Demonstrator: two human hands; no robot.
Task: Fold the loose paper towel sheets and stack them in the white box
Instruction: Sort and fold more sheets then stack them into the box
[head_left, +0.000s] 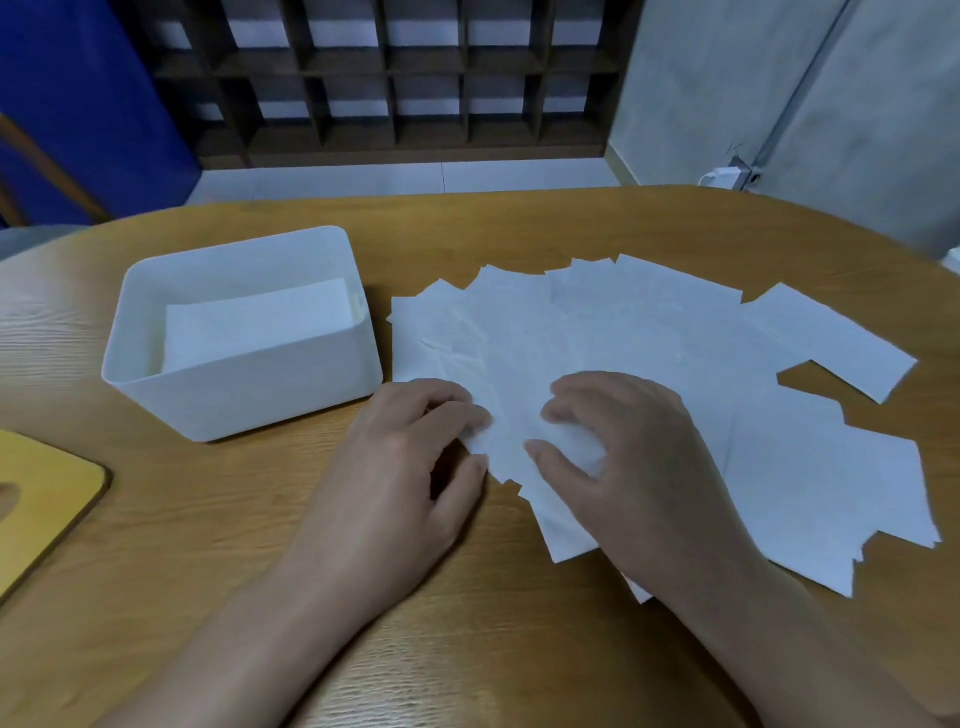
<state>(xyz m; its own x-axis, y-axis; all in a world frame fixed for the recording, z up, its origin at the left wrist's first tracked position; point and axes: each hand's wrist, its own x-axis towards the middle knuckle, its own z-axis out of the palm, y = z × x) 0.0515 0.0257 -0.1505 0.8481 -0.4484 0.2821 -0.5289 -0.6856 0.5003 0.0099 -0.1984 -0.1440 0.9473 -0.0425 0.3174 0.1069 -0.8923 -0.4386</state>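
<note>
Both hands are planted on the near edge of the fanned paper towel sheets (623, 343) — fingers curled, a sheet being worked between them.

The left hand (410, 457) is brought in from the lower left, palm down, its fingertips (475, 418) bent onto the near-left edge of the spread with the thumb tucked just beneath; the paper seems to be pinched there, though the contact is partly hidden. The right hand (631, 457) is arched over the middle of the fan, fingers hooked and the thumb pressed in, a raised fold of sheet gripped under it. The loose sheets are spread across the wooden table (260, 519) — just right of the white box (249, 395), where a folded stack (254, 322) is already laid. A yellow board (41, 499) is seen at the left edge.
</note>
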